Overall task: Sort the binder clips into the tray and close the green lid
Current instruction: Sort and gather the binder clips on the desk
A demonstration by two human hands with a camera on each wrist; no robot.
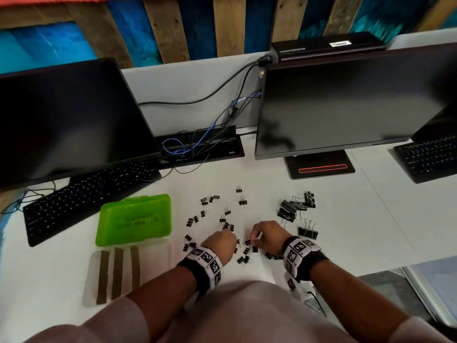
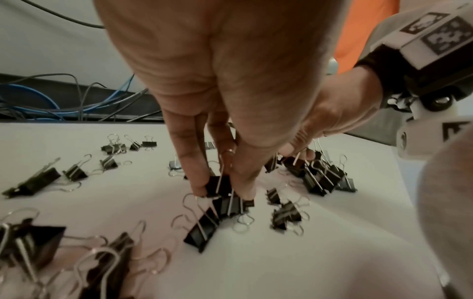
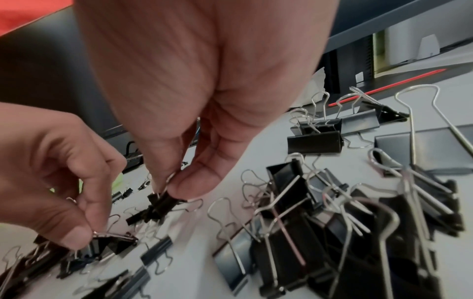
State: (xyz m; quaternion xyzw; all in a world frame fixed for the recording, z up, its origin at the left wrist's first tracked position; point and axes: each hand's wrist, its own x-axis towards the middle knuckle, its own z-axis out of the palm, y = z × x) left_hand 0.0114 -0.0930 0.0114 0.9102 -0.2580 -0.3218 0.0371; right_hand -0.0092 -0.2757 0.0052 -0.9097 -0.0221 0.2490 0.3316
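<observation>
Small black binder clips (image 1: 205, 214) lie scattered over the middle of the white table, and larger ones (image 1: 296, 206) are heaped to the right. The green lid (image 1: 134, 219) lies flipped open on the left. In front of it is the clear tray (image 1: 89, 280), with three brown dividers. My left hand (image 1: 228, 237) pinches a small clip (image 2: 221, 187) between its fingertips (image 2: 198, 188), low over the table. My right hand (image 1: 254, 235), just beside it, pinches another small clip (image 3: 163, 202) by its wire handle. The large clips (image 3: 358, 222) fill the right wrist view.
Two dark monitors (image 1: 69, 120) (image 1: 351, 100) stand at the back, with a keyboard (image 1: 86, 201) behind the lid and a second keyboard (image 1: 430, 159) at far right. A cable box (image 1: 200, 147) sits between the screens. The table's edge (image 1: 385, 271) runs near my right forearm.
</observation>
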